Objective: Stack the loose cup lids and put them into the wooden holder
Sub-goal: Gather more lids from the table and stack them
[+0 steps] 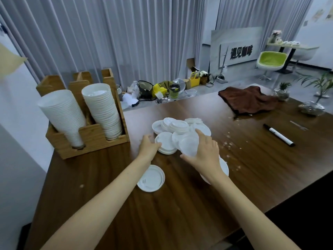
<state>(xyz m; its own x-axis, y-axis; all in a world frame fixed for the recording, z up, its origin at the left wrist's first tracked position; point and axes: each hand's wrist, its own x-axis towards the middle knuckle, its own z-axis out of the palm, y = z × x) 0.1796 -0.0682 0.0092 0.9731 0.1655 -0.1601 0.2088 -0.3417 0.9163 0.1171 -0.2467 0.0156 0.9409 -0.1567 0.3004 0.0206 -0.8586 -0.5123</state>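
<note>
— What was the room like?
— Grey curtains at the back, with a dark wood counter [180, 213] in front. A brown cloth [250, 100] and a marker [278, 134] lay off to the right. The wooden holder [93, 141] stood at the far left corner with two tall white stacks leaning in its slots.

— And the lids?
— A pile of loose lids [180, 125] lay mid-counter, just beyond both hands. The left hand [149, 146] had its fingers curled round the left edge of a small stack [166, 141] on the near side of the pile. The right hand [206, 152] held a clear lid [189, 147], thumb under its near rim and fingers spread over the top.

— Which way did that lid have to go?
— Leftward, I'd judge. The small stack sat just left of it, almost touching, and the lid lay nearly flat, so it would need little tilting.

— Any strays?
— A single lid [151, 178] lay apart beside the left forearm. Another lid [224, 166] showed partly under the right wrist.

— And the holder?
— It was left of the hands and farther off, so the left hand was the nearer one. Its stacks leaned up and toward the person, so a new stack would probably have to go in along that tilt. I couldn't tell whether a slot had room.
</note>
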